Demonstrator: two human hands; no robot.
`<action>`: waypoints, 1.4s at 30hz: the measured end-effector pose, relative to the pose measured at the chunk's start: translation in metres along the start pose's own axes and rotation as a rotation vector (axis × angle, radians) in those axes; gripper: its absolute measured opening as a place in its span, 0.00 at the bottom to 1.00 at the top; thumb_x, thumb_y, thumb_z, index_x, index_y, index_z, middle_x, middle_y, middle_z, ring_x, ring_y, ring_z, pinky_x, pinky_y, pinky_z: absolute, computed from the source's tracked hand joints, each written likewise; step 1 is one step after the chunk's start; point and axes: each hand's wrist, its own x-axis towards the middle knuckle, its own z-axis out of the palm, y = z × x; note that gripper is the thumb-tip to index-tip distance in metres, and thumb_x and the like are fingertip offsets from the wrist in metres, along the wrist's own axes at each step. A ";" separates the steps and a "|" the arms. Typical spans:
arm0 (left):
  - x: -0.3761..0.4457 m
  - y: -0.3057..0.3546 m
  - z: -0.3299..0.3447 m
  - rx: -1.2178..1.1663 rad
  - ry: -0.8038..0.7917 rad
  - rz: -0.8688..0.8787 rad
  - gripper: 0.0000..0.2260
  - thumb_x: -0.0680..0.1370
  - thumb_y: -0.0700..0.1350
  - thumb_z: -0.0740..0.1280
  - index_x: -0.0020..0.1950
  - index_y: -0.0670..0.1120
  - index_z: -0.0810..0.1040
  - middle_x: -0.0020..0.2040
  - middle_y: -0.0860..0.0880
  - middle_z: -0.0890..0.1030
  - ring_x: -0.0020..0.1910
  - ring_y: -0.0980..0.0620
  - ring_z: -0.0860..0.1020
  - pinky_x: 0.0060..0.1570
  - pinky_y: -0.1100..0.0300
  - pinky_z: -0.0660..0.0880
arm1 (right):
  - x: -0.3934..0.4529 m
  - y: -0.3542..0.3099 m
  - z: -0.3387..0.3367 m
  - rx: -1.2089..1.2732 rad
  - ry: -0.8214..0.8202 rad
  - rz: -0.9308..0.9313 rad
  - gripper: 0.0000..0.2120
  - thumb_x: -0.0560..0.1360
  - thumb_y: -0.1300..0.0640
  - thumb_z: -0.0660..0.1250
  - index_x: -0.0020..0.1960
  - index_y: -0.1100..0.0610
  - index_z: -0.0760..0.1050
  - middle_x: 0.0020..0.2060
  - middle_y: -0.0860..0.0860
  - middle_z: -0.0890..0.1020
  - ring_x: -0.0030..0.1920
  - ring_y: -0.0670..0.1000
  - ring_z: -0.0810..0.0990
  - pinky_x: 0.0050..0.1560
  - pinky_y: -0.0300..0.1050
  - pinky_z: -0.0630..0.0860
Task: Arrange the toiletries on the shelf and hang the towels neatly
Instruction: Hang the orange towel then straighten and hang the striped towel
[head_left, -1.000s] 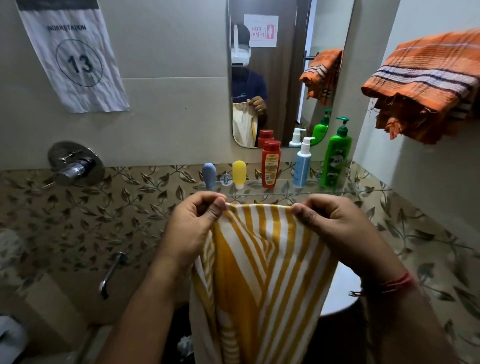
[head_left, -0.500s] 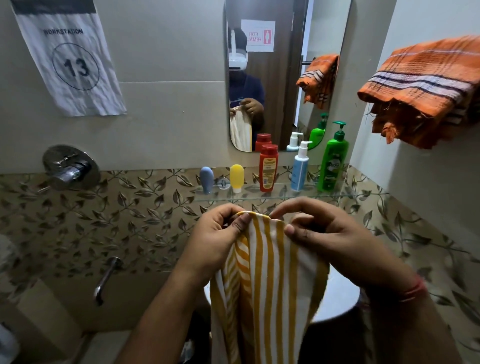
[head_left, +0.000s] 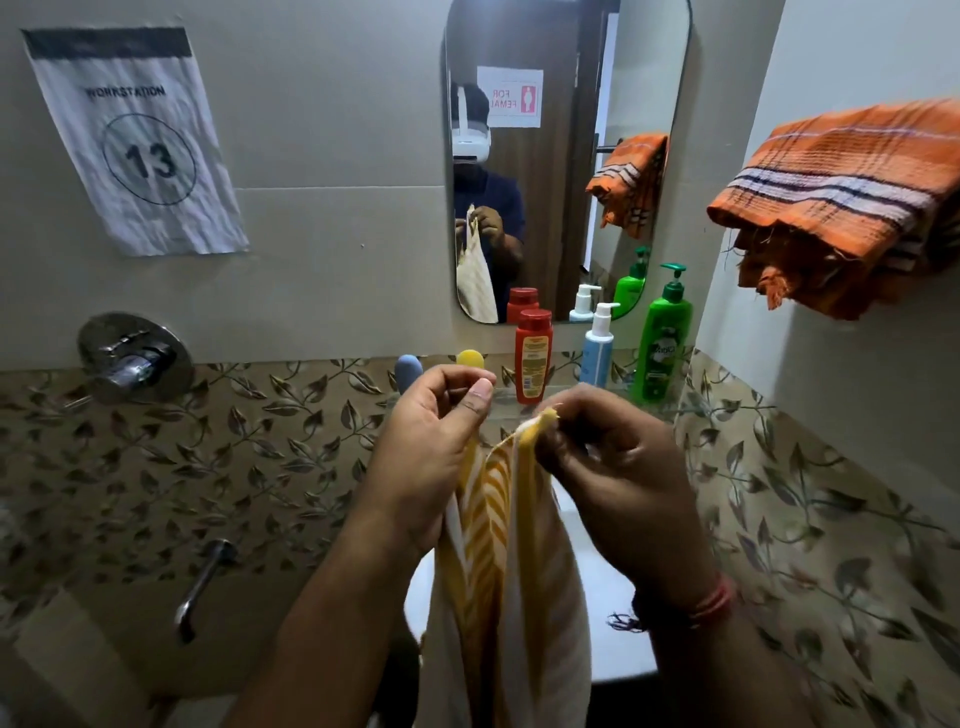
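Left hand (head_left: 431, 441) pinching striped towel (head_left: 498, 571), right hand (head_left: 618, 467) pinching its upper corner, towel hanging folded, bottles (head_left: 533, 358) behind

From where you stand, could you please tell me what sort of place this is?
Most likely a bathroom: a tall rounded wall mirror hangs above a narrow glass shelf of toiletry bottles, a chrome shower mixer valve sits on the leaf-patterned tiles, and an orange checked towel hangs nearby.
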 end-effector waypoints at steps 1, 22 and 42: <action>0.001 0.003 0.001 0.003 -0.012 0.014 0.05 0.80 0.43 0.67 0.51 0.49 0.83 0.49 0.48 0.83 0.54 0.45 0.81 0.58 0.44 0.79 | 0.001 0.002 0.005 -0.105 0.000 -0.041 0.05 0.75 0.56 0.69 0.42 0.55 0.79 0.40 0.48 0.78 0.41 0.48 0.78 0.41 0.38 0.75; 0.000 -0.007 -0.025 -0.213 0.063 0.045 0.11 0.68 0.39 0.72 0.48 0.48 0.86 0.47 0.44 0.85 0.49 0.46 0.84 0.45 0.58 0.81 | 0.010 0.036 0.047 0.028 -0.005 0.242 0.14 0.77 0.51 0.67 0.36 0.53 0.68 0.29 0.47 0.69 0.32 0.46 0.68 0.32 0.50 0.67; -0.002 -0.018 0.003 -0.291 0.129 -0.018 0.08 0.70 0.42 0.69 0.46 0.45 0.86 0.49 0.38 0.85 0.49 0.42 0.85 0.48 0.53 0.81 | 0.011 0.043 0.042 -0.122 0.201 0.183 0.09 0.74 0.60 0.72 0.38 0.57 0.73 0.36 0.51 0.76 0.37 0.51 0.77 0.37 0.52 0.76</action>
